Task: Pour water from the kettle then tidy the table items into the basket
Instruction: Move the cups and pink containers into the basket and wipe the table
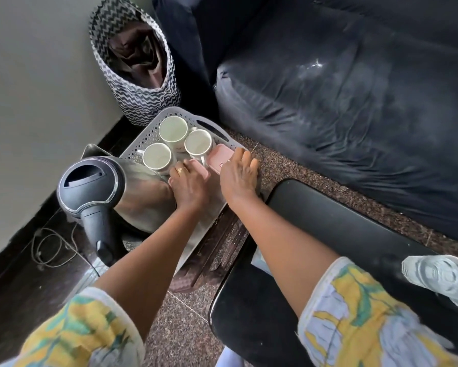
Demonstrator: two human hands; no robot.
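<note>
Low beside the dark sofa (341, 83), left fingers (180, 170) clasp a pink box (203, 172); right fingers (245, 159) lie flat.

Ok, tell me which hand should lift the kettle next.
Left, probably. The left hand lies right beside the kettle, whose handle sits on that side; the right hand rests on the pink box, farther from it.

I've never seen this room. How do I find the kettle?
Find the grey lattice basket holding three white cups by the pale wall. The kettle stands at its near left side, beside the left hand. It alone is shiny metal, with a dark round lid and black handle.
</note>
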